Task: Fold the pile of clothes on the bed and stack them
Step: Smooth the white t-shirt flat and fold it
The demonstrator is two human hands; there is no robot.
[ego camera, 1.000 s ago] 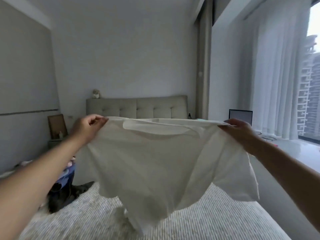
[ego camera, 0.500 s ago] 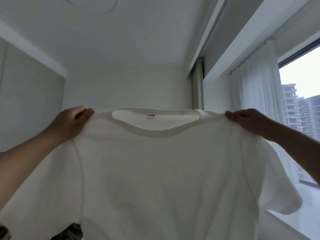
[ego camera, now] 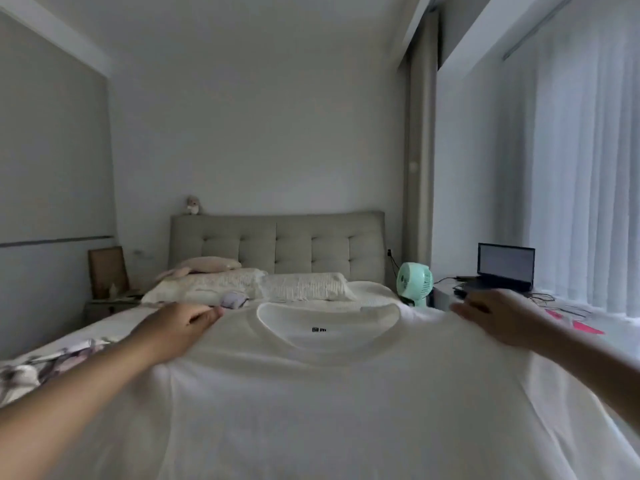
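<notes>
The white T-shirt [ego camera: 332, 393] hangs spread between both hands over the bed [ego camera: 104, 327], collar up. Left hand [ego camera: 176, 327] fingers pinch one shoulder; right hand [ego camera: 498, 317] seemingly pinches the other. Light, limp cloth: best held at the shoulder seams.

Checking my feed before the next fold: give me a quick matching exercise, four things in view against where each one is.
Things:
1. white T-shirt
2. mint-green fan
3. laptop
4. soft toy

Places:
A. on top of the headboard, left end
B. open, by the curtain on the right
C. gripped at the shoulders by the left hand and right hand
D. just right of the bed, beyond the right hand

Pairs: 1-C, 2-D, 3-B, 4-A
</notes>
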